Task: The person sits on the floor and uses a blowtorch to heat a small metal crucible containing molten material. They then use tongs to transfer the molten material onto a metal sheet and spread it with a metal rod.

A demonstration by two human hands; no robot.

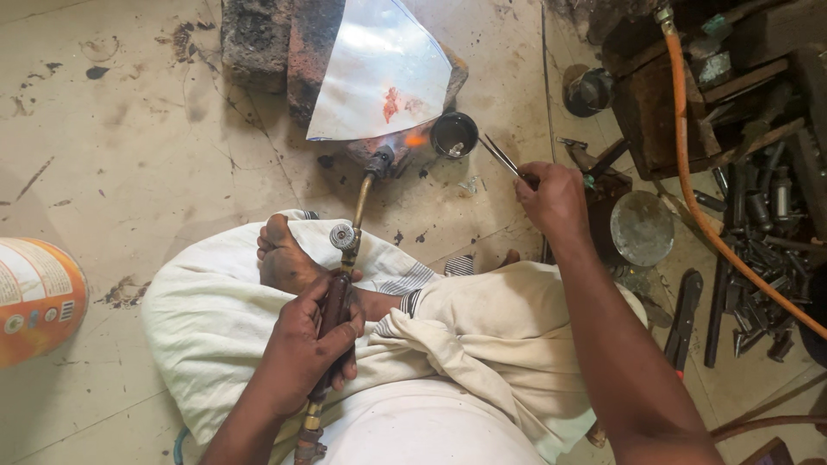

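We find the left hand (pixel 306 344) clenched round the rigid, hot-tipped gas torch (pixel 345 267) by its dark handle above the lap, the right hand (pixel 556 198) pinching light tweezers (pixel 500 157) beside the small black cup (pixel 454 134).

Lit brass torch (pixel 345 284) aflame; slim tweezers (pixel 500 157) angled floorward.

Soft, even daylight, faint shadows, glare on the metal sheet (pixel 379 73), slightly stretched edges.
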